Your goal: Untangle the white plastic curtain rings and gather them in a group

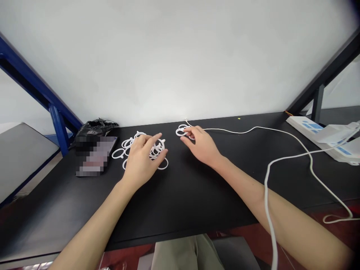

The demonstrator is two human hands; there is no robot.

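Observation:
My left hand lies on a heap of white looped cable ties on the black table, its fingers curled over some loops. My right hand rests farther right, fingertips pinching a small white loop at the end of a white cable. That cable runs right across the table, then curves back over my right forearm.
A blurred flat object and a black crumpled bag lie left of the heap. A white power strip sits at the far right. A blue frame post stands left, a black one right. White wall behind.

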